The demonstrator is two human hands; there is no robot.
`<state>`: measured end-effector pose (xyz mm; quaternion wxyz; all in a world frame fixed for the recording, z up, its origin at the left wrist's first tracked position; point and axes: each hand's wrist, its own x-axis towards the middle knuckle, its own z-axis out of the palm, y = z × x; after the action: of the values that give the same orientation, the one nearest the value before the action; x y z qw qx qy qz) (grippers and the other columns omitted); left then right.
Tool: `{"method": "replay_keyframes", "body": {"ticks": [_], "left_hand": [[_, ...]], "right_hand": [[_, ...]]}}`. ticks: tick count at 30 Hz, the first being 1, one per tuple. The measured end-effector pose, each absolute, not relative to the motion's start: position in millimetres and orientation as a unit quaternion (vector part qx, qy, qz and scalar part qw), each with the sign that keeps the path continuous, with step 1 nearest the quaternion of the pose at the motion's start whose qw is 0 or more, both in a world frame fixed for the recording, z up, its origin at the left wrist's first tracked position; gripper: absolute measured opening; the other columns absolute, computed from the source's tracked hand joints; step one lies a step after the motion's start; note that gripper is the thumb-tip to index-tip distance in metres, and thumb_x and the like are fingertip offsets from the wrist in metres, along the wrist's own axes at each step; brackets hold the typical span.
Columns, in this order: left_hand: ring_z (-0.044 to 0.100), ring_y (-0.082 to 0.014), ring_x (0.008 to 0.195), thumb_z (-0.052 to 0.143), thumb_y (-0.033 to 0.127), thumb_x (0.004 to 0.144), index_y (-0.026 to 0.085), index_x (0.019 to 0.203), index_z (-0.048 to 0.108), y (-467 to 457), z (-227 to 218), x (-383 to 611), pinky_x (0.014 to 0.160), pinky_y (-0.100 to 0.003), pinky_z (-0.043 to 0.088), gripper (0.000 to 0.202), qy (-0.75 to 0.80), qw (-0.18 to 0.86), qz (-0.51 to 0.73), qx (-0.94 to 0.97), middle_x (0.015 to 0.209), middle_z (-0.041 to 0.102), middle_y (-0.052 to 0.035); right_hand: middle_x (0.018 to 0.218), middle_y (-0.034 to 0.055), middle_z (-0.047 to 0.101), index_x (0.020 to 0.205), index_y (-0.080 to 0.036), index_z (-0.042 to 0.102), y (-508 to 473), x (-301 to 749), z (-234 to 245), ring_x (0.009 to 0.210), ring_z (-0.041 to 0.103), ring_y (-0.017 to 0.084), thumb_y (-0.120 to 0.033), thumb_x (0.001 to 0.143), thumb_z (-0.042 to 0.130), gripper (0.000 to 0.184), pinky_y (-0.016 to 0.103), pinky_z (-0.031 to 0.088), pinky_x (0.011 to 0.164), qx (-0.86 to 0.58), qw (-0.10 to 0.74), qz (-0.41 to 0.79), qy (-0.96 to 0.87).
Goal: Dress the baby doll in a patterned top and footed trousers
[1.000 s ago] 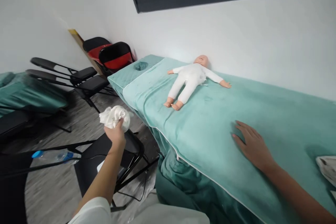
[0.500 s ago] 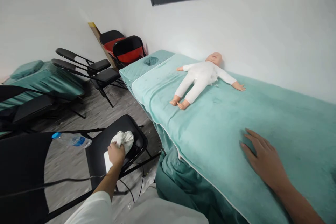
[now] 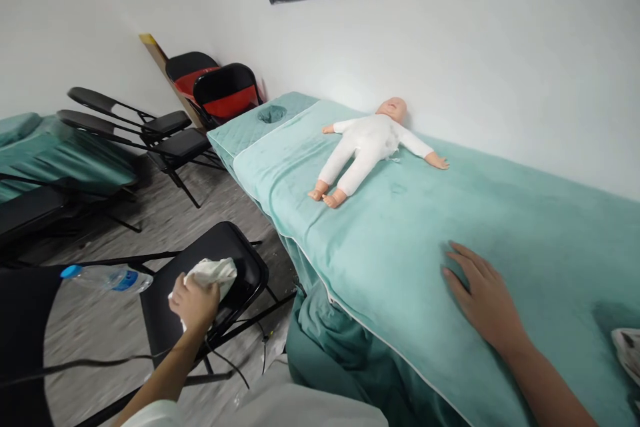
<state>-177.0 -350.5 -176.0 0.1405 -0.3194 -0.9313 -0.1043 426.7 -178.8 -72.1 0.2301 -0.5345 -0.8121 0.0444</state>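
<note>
My left hand [image 3: 196, 301] is over a black folding chair's seat [image 3: 160, 307], its fingers curled on a crumpled white cloth [image 3: 220, 271]. A bit of white shows under the hand; I cannot tell whether it is cloth or the flat white object seen earlier. My right hand [image 3: 483, 297] lies palm down on the green bed cover [image 3: 400, 260], fingers apart and holding nothing. Farther up the bed, a baby doll [image 3: 373, 137] in a white suit lies on its back, arms spread, head toward the wall.
A clear plastic bottle [image 3: 107, 278] with a blue cap lies left of the seat. A dark cable [image 3: 100, 363] crosses the chair. More folding chairs [image 3: 175, 143] and a second green-covered bed [image 3: 75, 153] stand at the left. A partly seen pale item [image 3: 627, 350] is at the right edge.
The view has turned slightly right, so most things sit farther left. My left hand and the cloth have shifted a little left over the seat. My right hand stays flat on the bed.
</note>
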Motion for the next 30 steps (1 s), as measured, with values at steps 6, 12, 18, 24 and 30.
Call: {"method": "replay_keyframes", "body": {"ticks": [6, 12, 18, 24, 30], "left_hand": [[0.04, -0.0381, 0.141, 0.031, 0.052, 0.094, 0.015, 0.138, 0.045, -330, -179, -184, 0.111, -0.057, 0.033, 0.059, -0.945, 0.034, -0.086, -0.312, 0.152, 0.042, -0.0207], [0.035, -0.0385, 0.145, 0.026, 0.049, 0.098, 0.02, 0.141, 0.039, -338, -213, -167, 0.111, -0.069, 0.024, 0.053, -0.94, 0.047, -0.078, -0.328, 0.154, 0.04, -0.0208], [0.033, -0.038, 0.144, 0.02, 0.042, 0.102, 0.012, 0.144, 0.035, -334, -206, -153, 0.111, -0.071, 0.022, 0.054, -0.943, 0.051, -0.06, -0.324, 0.155, 0.037, -0.0235], [0.026, -0.0364, 0.148, 0.024, 0.041, 0.101, 0.01, 0.148, 0.035, -337, -189, -153, 0.113, -0.069, 0.022, 0.058, -0.944, 0.042, -0.067, -0.321, 0.158, 0.033, -0.0246], [0.019, -0.0341, 0.153, 0.029, 0.031, 0.099, 0.004, 0.15, 0.035, -341, -184, -141, 0.119, -0.066, 0.012, 0.058, -0.911, 0.083, -0.034, -0.402, 0.16, 0.031, -0.025]], "right_hand": [[0.141, 0.0131, 0.058, 0.124, -0.02, 0.057, -180, 425, -70, 0.128, 0.056, 0.032, -0.042, 0.101, 0.042, 0.035, 0.052, 0.044, 0.108, -0.534, 0.238, 0.045, -0.81], [0.141, 0.0129, 0.058, 0.124, -0.021, 0.056, -181, 426, -70, 0.129, 0.055, 0.031, -0.039, 0.101, 0.043, 0.032, 0.052, 0.042, 0.109, -0.535, 0.23, 0.044, -0.811], [0.138, 0.0125, 0.06, 0.123, -0.018, 0.057, -180, 427, -72, 0.125, 0.057, 0.03, -0.04, 0.101, 0.044, 0.033, 0.049, 0.046, 0.106, -0.522, 0.247, 0.032, -0.815], [0.137, 0.0131, 0.061, 0.12, -0.017, 0.059, -181, 428, -73, 0.124, 0.057, 0.03, -0.041, 0.101, 0.043, 0.034, 0.049, 0.046, 0.105, -0.522, 0.247, 0.036, -0.816], [0.138, 0.0131, 0.06, 0.12, -0.017, 0.061, -184, 430, -76, 0.126, 0.056, 0.03, -0.039, 0.1, 0.044, 0.034, 0.049, 0.044, 0.106, -0.527, 0.248, 0.047, -0.812]]}}
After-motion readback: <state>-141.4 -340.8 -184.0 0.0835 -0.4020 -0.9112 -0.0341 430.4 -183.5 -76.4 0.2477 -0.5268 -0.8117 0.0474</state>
